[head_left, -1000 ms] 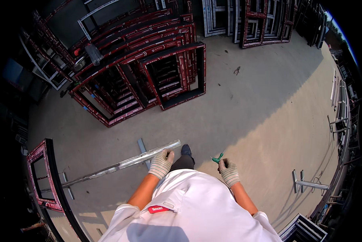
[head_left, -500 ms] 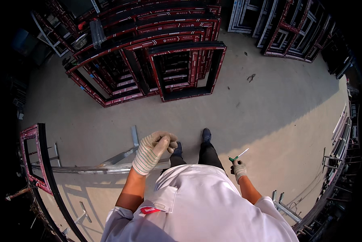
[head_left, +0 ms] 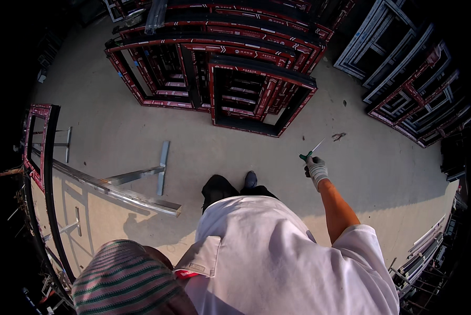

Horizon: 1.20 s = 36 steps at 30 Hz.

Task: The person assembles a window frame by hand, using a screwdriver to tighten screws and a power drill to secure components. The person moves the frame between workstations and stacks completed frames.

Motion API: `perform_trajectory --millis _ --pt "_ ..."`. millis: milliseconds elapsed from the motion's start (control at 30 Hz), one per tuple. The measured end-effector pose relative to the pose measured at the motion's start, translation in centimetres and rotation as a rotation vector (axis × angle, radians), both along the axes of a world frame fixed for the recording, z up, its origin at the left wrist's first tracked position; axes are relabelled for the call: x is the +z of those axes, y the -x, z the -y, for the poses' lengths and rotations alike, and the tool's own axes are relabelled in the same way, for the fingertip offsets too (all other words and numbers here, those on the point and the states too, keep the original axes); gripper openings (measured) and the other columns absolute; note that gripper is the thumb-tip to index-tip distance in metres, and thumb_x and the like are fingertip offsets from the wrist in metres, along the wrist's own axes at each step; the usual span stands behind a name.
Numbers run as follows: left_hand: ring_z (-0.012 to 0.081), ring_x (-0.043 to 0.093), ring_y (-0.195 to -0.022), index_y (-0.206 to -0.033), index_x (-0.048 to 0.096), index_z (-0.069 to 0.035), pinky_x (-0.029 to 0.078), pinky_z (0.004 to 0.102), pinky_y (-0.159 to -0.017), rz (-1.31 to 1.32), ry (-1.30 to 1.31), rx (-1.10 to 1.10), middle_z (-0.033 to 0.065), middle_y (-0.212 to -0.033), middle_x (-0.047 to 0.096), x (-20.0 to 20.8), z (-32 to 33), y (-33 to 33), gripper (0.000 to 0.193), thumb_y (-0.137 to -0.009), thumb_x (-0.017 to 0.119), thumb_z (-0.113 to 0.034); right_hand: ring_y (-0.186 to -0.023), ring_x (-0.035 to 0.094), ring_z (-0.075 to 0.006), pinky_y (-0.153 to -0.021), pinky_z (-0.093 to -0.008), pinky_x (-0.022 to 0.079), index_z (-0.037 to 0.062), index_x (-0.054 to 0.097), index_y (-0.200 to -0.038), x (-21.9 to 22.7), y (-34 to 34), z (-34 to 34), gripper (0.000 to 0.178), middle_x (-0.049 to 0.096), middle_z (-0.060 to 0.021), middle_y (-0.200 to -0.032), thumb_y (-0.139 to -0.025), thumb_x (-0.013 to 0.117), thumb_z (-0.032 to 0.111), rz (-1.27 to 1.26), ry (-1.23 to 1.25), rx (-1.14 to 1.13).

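My right hand (head_left: 316, 170), in a pale knit glove with a dark fingertip area, is stretched forward over the floor at the right. Its fingers are closed on a green-handled tool (head_left: 305, 156) with a thin, pale, pointed shaft; the exact kind is too small to tell. My left hand (head_left: 130, 278) is raised very near the camera at the lower left, in a glove with green stripes. Its fingers do not show, nor does anything it might hold. The nearest dark red-and-black window frame (head_left: 264, 67) stands ahead, apart from both hands.
Several wrapped window frames (head_left: 235, 48) lean in a stack behind it; paler frames (head_left: 374, 39) lean at the far right. At left, a metal rail stand (head_left: 114, 194) lies low beside another red frame (head_left: 38, 142). Scraps (head_left: 339, 136) litter the floor. Long strips (head_left: 424, 247) sit at the right edge.
My right arm has swung forward and outward with the green-handled tool. My left hand has come from in front of my body up toward the camera. My view has shifted, and the frames appear further right.
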<state>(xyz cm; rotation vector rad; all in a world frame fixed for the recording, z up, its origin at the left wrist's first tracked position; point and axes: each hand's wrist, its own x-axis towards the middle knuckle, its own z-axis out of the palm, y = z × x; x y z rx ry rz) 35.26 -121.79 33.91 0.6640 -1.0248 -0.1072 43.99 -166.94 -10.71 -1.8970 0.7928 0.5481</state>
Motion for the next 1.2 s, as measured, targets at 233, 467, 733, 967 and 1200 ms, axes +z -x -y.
perform_trajectory --millis 233,467,733,967,1200 --pt "0.0186 0.060 -0.069 -0.110 0.078 -0.009 0.057 0.0336 -0.067 0.096 -0.005 0.219 0.0144 -0.094 0.071 1.8 0.0 -1.5 0.014 -0.100 0.069 -0.014 -0.054 0.060 -0.0176 -0.051 -0.0342 0.054 0.0018 0.067 -0.107 -1.1 -4.6 -7.7 0.036 0.065 -0.0069 -0.074 -0.109 0.061 0.037 -0.064 -0.061 0.211" --pt "0.0184 0.061 -0.070 -0.110 0.078 -0.008 0.057 0.0334 -0.069 0.120 -0.051 0.430 0.0144 -0.095 0.071 1.5 -6.5 -3.9 0.014 -0.100 0.069 -0.013 -0.052 0.060 -0.0185 -0.048 -0.0348 0.052 -0.0009 0.068 -0.109 -4.0 -4.7 -10.4 0.036 0.066 -0.0095 -0.072 -0.109 0.059 0.034 -0.157 0.019 0.355" --pt "0.0182 0.061 -0.072 -0.110 0.077 -0.006 0.057 0.0332 -0.070 0.161 -0.039 0.657 0.0145 -0.095 0.072 0.5 -17.5 -6.3 0.014 -0.101 0.069 -0.012 -0.050 0.061 -0.0198 -0.048 -0.0360 0.053 -0.0001 0.067 -0.107 -2.7 -13.5 -12.6 0.039 0.067 -0.0100 -0.071 -0.108 0.057 0.038 -0.200 0.149 0.281" --pt "0.0181 0.062 -0.074 -0.111 0.077 -0.005 0.057 0.0330 -0.071 0.175 -0.094 0.916 0.0145 -0.096 0.072 1.6 -23.3 -4.6 0.014 -0.101 0.069 -0.011 -0.056 0.065 -0.0194 -0.054 -0.0356 0.054 0.0011 0.075 -0.102 -0.1 -23.3 -28.6 0.044 0.071 -0.0117 -0.076 -0.106 0.061 0.043 -0.047 0.161 0.698" --pt "0.0179 0.062 -0.075 -0.111 0.076 -0.004 0.057 0.0327 -0.072 0.193 -0.168 1.260 0.0145 -0.096 0.072 1.8 -27.5 -3.3 0.014 -0.101 0.068 -0.011 -0.097 0.075 -0.0417 -0.088 -0.0481 0.057 0.0013 0.076 -0.109 -4.1 -32.7 -45.9 0.048 0.076 -0.0253 -0.096 -0.103 0.059 0.046 0.172 0.168 1.120"
